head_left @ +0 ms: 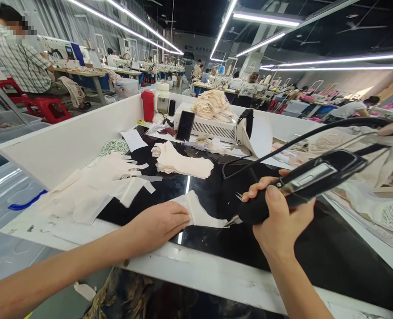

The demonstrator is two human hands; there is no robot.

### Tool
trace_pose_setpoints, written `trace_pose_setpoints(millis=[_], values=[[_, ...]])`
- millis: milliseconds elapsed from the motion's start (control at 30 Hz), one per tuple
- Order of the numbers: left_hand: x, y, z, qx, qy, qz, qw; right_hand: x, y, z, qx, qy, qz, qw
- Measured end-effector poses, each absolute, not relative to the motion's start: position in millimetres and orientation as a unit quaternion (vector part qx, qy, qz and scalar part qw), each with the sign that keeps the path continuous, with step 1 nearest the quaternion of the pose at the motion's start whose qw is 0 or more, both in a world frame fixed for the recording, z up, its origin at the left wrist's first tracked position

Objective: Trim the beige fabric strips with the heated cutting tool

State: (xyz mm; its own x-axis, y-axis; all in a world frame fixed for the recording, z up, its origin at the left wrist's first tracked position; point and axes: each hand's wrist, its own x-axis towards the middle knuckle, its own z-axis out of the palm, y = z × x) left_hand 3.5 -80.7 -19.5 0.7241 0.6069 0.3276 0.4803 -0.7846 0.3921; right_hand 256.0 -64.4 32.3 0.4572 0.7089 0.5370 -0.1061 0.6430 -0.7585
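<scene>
My left hand (pixel 161 226) lies flat, palm down, on the left end of a cream fabric piece (pixel 204 215) on the glossy black tabletop (pixel 325 261). My right hand (pixel 279 212) is wrapped round the black handheld tool (pixel 302 181), whose pointed metal tip meets the right end of that piece. Behind the piece is a stack of cream fabric pieces (pixel 183 163). More cream pieces, some with narrow strips, lie in a spread pile (pixel 83 190) to the left.
A black phone (pixel 185 125), red cup (pixel 147 106) and glass jar (pixel 162 97) stand at the back, near a vented white box (pixel 209 127) bearing fabric. A black cable (pixel 282 148) arches at right. A person (pixel 20 57) sits far left.
</scene>
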Motion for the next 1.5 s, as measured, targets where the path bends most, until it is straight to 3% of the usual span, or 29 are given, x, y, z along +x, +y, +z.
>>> trace_pose_setpoints(millis=[400,633,900,1500], values=[[21,-83,19,0.893,0.379,0.096,0.223,250,-42,29,-0.306,-0.463,0.269,0.788],[35,-29,12,0.927,0.248,0.101,0.263,237,-51,24,-0.313,-0.456,0.294,0.779],[27,-15,5,0.907,0.275,0.044,0.316,221,-48,23,-0.305,-0.446,0.314,0.781],[18,-17,6,0.922,0.296,0.024,0.247,200,-46,26,-0.321,-0.47,0.312,0.761]])
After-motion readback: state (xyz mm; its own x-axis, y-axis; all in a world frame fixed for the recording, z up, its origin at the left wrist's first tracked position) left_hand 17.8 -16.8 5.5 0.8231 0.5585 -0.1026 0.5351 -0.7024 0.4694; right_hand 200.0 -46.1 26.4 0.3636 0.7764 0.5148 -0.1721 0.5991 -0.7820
